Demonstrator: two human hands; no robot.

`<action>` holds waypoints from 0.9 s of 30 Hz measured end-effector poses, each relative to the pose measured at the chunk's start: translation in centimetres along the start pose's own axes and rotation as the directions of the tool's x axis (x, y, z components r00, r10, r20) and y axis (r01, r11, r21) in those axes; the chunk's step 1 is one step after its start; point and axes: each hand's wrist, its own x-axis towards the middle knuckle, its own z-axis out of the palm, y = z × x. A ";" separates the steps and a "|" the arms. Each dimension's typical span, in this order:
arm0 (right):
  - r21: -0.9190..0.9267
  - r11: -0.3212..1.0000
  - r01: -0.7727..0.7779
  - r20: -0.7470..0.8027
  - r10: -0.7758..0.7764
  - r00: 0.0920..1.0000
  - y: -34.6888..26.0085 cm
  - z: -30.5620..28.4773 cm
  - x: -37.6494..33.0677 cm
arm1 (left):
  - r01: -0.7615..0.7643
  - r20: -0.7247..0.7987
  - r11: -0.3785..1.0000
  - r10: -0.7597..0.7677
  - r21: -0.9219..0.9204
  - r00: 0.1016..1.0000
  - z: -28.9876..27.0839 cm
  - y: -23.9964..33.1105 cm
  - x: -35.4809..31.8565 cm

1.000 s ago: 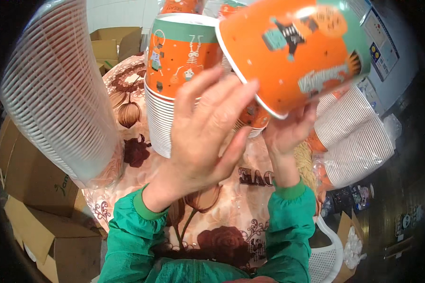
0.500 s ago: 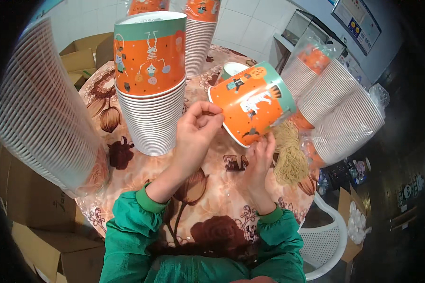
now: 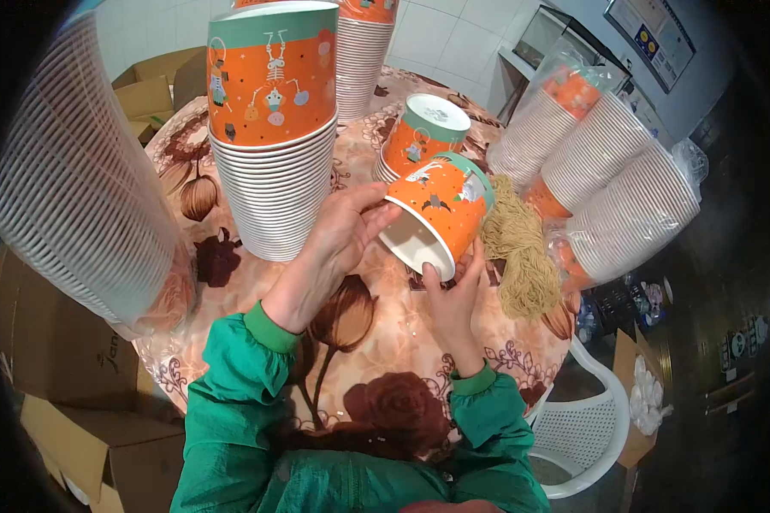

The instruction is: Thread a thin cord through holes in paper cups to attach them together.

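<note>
An orange and green paper bucket (image 3: 449, 205) with cartoon figures is tilted between my hands, its white inside facing me. My left hand (image 3: 346, 227) pinches the rim on its left side. My right hand (image 3: 455, 295) grips the lower right of the rim, with the thumb at the opening and the fingers on the outer wall. To the left stands a tall stack of upside-down paper buckets (image 3: 274, 103). Behind the held bucket is a short upside-down stack (image 3: 423, 132), partly hidden by it. A bundle of tan string (image 3: 522, 256) lies just right of my right hand.
Plastic-wrapped bucket stacks stand at the far left (image 3: 85, 188) and lean at the right (image 3: 629, 214); another stack (image 3: 364, 60) stands at the back. A flowered cloth (image 3: 385, 333) covers the round table. Cardboard boxes (image 3: 68, 342) and a white chair (image 3: 586, 427) flank it.
The held bucket has come lower and turned so its opening faces me. My right hand has closed on its rim, where before its fingers were stretched beneath.
</note>
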 end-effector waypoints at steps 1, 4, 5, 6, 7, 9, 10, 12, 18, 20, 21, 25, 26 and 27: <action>-0.076 0.996 -0.036 -0.004 0.036 0.999 0.3 0.1 0.1 | 0.003 -0.004 1.000 -0.003 0.000 1.000 -0.4 -0.3 0.4; -0.125 0.972 -0.200 0.042 0.207 0.977 -0.1 -0.5 0.5 | 0.052 -0.083 0.998 -0.055 -0.039 0.995 -2.1 -1.1 1.7; -0.107 0.941 -0.322 0.097 0.332 0.938 -0.4 -0.5 0.6 | 0.077 -0.046 0.995 -0.080 -0.059 0.996 -2.8 -1.1 2.1; -0.104 0.940 -0.326 0.103 0.336 0.936 -0.4 -0.2 0.7 | 0.102 -0.010 0.992 -0.103 -0.079 0.995 -3.6 -1.2 2.4; -0.140 0.964 -0.226 0.066 0.237 0.969 -0.2 -0.3 0.7 | 0.097 -0.029 0.992 -0.100 -0.077 0.995 -2.9 -1.6 2.4; -0.166 0.981 -0.104 0.040 0.113 0.993 0.3 -0.5 0.4 | 0.027 -0.095 0.999 -0.024 0.035 0.995 -1.1 -2.5 1.8; -0.164 0.981 -0.107 0.042 0.115 0.992 0.3 -0.4 0.4 | -0.054 -0.147 0.987 0.077 0.154 0.986 -0.8 -2.6 1.6; -0.034 0.978 -0.205 0.104 0.207 0.973 0.1 -0.4 0.3 | -0.068 -0.103 0.974 0.092 0.217 0.990 -1.5 -3.1 1.9; -0.071 0.992 -0.107 0.048 0.110 0.993 0.3 -0.3 0.6 | -0.333 0.139 0.535 0.370 0.776 0.919 -3.3 -6.3 2.6; -0.030 0.987 -0.160 0.043 0.161 0.986 0.2 -0.7 0.7 | -0.363 0.297 0.200 0.295 0.910 0.908 -2.3 -7.1 1.4; 0.008 0.979 -0.203 0.036 0.203 0.978 0.1 -1.2 0.8 | -0.453 0.460 -0.084 0.200 0.888 0.865 -1.4 -7.1 0.5; 0.102 0.962 -0.253 0.014 0.253 0.967 0.1 -1.5 1.2 | -0.647 0.703 -0.397 -0.005 0.651 0.711 -2.9 -8.4 -0.8; 0.124 0.961 -0.248 -0.009 0.251 0.968 0.1 -1.9 1.3 | -0.642 0.701 -0.402 -0.001 0.653 0.713 -3.0 -8.6 -0.8; 0.147 0.959 -0.241 -0.032 0.248 0.968 0.0 -2.2 1.3 | -0.652 0.712 -0.440 -0.038 0.618 0.701 -3.0 -8.7 -0.8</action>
